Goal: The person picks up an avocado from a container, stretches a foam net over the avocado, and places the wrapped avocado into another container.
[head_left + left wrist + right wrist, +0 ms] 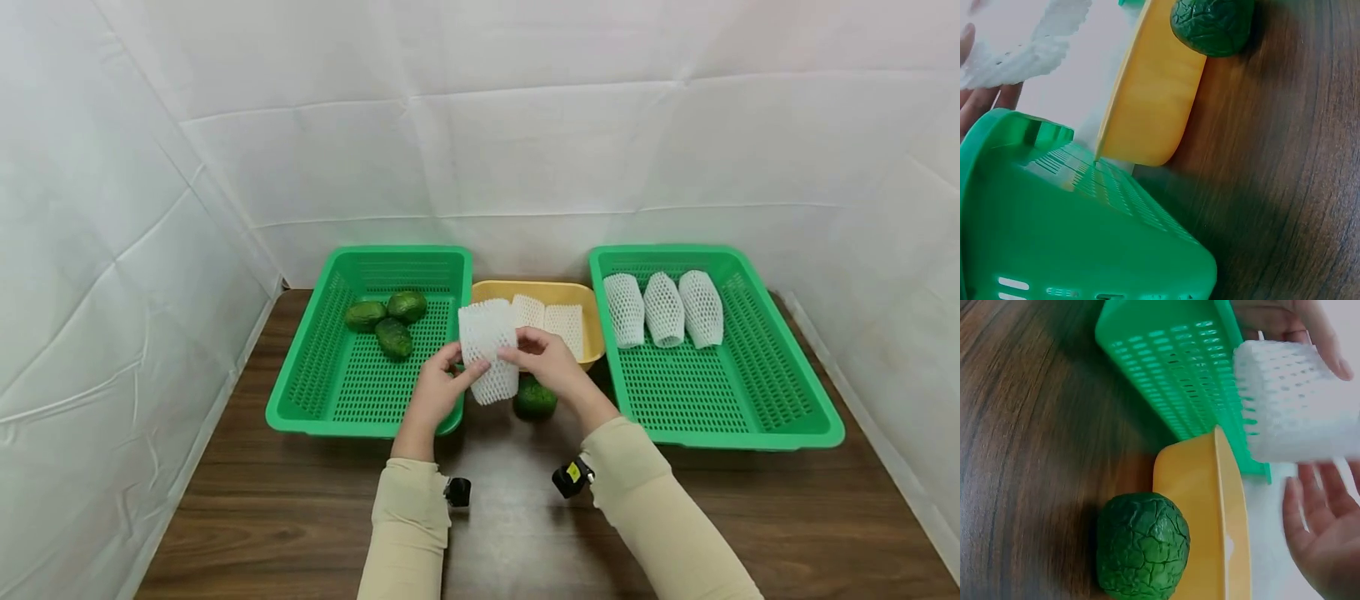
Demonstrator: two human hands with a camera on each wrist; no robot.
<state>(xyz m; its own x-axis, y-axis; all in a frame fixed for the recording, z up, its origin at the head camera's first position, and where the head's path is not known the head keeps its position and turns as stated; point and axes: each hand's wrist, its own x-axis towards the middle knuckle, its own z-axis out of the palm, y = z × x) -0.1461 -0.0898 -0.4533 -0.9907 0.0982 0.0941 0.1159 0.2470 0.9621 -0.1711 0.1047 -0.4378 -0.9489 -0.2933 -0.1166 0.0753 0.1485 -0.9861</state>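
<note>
A white foam net sleeve [489,340] is held up between both hands over the middle of the table. My left hand [438,385] grips its left side, thumb across the front and fingers behind. At its right edge, my right hand [551,363] pinches the net between thumb and fingers. Below the sleeve, a dark green avocado [535,400] with wrinkled skin rests on the table in front of a yellow tray [592,327]. Flat foam net sleeves [564,327] lie in that tray. In the right wrist view, the sleeve [1300,403] has an open end.
On the left stands a green basket [300,367] holding three avocados [393,338]. A second green basket [806,392], at the right, contains three net-wrapped pieces [664,310]. White sheeting [525,150] hangs behind the wooden table [300,517].
</note>
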